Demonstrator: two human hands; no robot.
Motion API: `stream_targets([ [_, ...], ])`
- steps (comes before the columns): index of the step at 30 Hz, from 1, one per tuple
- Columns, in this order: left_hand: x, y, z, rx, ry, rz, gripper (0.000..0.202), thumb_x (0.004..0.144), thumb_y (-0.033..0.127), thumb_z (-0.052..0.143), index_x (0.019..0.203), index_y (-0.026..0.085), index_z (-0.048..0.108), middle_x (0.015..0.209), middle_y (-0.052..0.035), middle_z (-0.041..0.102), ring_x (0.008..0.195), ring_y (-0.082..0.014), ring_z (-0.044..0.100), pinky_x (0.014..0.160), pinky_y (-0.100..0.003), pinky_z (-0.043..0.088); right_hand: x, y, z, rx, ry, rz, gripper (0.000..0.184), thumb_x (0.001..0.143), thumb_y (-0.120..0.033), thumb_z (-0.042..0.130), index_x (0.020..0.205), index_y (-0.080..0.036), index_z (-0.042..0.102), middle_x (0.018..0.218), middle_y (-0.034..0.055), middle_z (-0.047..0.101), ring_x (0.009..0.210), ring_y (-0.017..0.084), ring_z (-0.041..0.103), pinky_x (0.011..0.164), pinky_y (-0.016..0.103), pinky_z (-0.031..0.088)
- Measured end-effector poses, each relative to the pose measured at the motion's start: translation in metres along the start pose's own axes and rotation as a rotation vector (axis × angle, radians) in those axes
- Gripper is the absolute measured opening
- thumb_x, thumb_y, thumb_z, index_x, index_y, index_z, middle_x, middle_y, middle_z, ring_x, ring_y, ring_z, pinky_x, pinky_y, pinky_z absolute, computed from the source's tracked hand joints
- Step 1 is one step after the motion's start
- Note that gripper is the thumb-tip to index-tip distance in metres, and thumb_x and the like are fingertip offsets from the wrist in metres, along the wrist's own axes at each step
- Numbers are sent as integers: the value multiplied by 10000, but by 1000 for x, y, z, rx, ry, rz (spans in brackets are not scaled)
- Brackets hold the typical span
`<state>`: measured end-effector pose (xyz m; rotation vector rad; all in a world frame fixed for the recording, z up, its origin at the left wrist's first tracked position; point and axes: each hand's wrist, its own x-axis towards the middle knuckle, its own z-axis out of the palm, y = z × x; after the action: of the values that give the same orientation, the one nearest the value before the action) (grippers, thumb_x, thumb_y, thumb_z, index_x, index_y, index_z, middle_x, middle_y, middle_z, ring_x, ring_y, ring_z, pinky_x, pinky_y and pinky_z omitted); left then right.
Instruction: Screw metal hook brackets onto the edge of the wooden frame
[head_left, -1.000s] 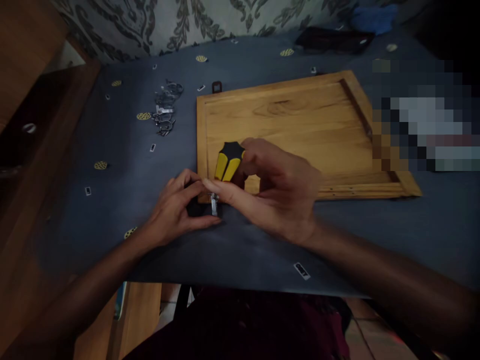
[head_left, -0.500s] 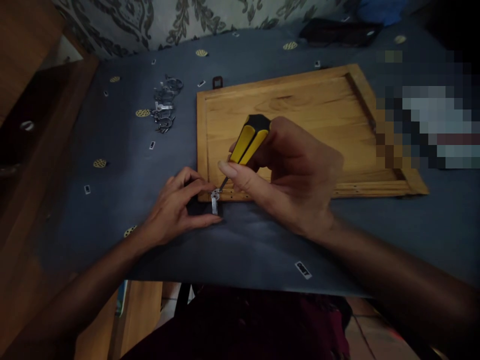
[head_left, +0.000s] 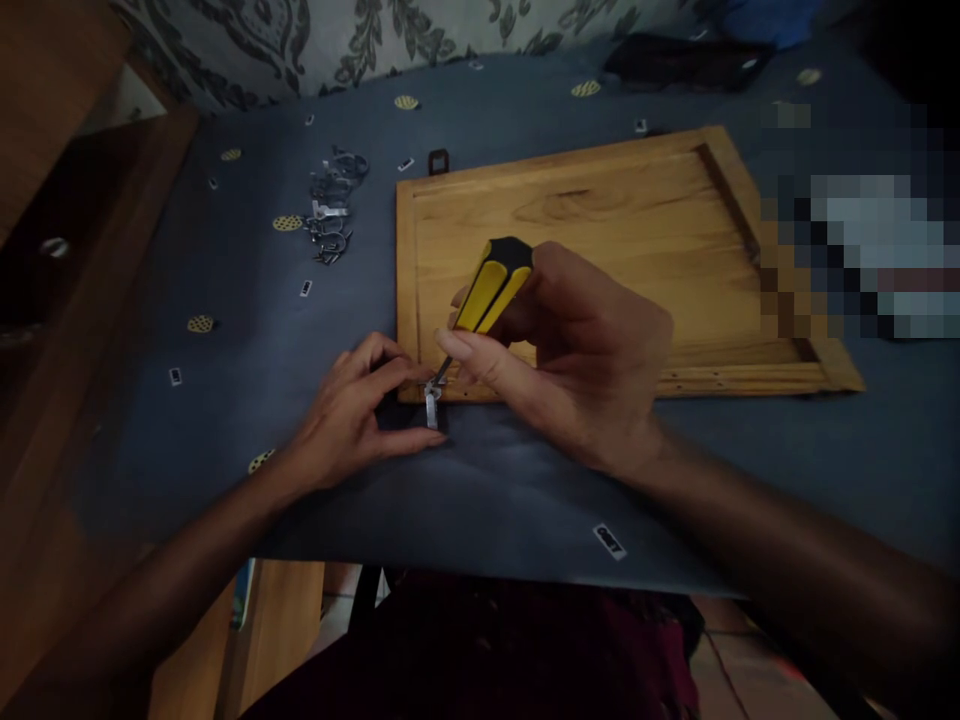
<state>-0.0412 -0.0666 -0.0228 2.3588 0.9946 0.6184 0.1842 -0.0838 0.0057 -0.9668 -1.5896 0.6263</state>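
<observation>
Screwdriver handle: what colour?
Yellow and black; the screwdriver handle shows best in the head view.

The right hand (head_left: pixel 592 365) hides part of the near edge of the wooden panel (head_left: pixel 540 230). Whether the screwdriver (head_left: pixel 491 290) meets a screw at the metal clip (head_left: pixel 431 410) is too small to tell. Pixel blocks blur a pale object (head_left: pixel 870 225); the view's top crops a blue item (head_left: pixel 780 22).
</observation>
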Motion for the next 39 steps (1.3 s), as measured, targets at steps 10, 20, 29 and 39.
stream_targets([
  [10, -1, -2, 1, 42, -2, 6, 461, 862, 526, 866, 1230, 285, 728, 1123, -45, 654, 1065, -263, 628, 897, -410, 518, 1, -6, -4, -101, -30, -54, 233, 958, -477, 785, 907, -300, 641, 846, -19, 703, 732, 184, 692, 667, 337, 630],
  [20, 0, -2, 0, 12, 2, 14, 435, 853, 476, 885, 1210, 277, 737, 1129, -48, 651, 1087, -266, 631, 948, -423, 524, 2, -2, -7, 33, -74, 42, 322, 882, -523, 855, 910, -296, 629, 850, -26, 687, 722, 188, 677, 665, 354, 618],
  [29, 1, -2, 2, 35, 12, 29, 438, 860, 512, 869, 1203, 274, 733, 1101, -41, 653, 1051, -256, 626, 893, -398, 524, 1, -3, -4, 11, -88, 47, 312, 920, -542, 809, 914, -282, 636, 821, -27, 668, 706, 174, 667, 635, 320, 595],
  [39, 1, -1, 1, 31, 11, 54, 404, 877, 457, 870, 1232, 318, 738, 1060, -5, 646, 963, -218, 616, 855, -362, 503, 7, -10, -5, -2, -139, -81, 271, 950, -404, 817, 868, -234, 622, 818, -47, 667, 652, 97, 640, 555, 217, 538],
])
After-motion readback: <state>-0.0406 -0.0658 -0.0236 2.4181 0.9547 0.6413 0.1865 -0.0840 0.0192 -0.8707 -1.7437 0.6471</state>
